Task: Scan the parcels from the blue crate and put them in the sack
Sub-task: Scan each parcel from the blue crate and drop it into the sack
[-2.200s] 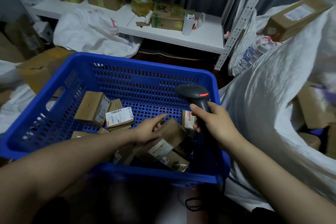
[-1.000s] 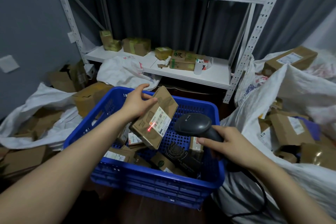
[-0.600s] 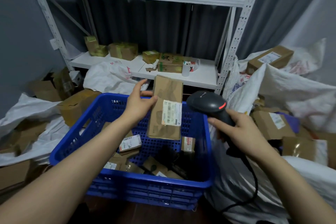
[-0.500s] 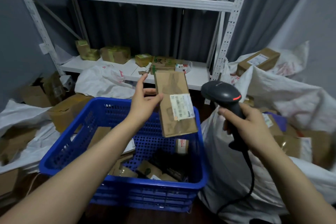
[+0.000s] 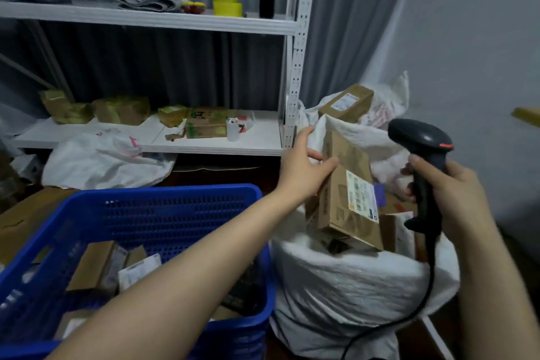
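My left hand (image 5: 304,166) reaches over the white sack (image 5: 350,280) with its fingers spread. Only the thumb tip touches the left edge of a flat brown parcel (image 5: 339,202) with a white barcode label. That parcel stands tilted, its lower end down in the sack's mouth among other parcels. My right hand (image 5: 447,193) grips the handle of the black barcode scanner (image 5: 418,137), held upright to the right of the parcel. The blue crate (image 5: 163,196) sits at lower left, holding several brown parcels (image 5: 93,266); my left forearm crosses over it.
A white metal shelving unit (image 5: 295,73) stands behind, with taped boxes (image 5: 122,109) and a cup on its lower shelf. Another white sack (image 5: 102,158) lies under it. A labelled box (image 5: 346,102) tops the sacks behind. The scanner cable (image 5: 409,321) hangs down across the sack.
The parcel was lifted from the crate, scanned, then carried right over the sack. My left hand has loosened from it and its end has dropped into the sack. The scanner moved right and up.
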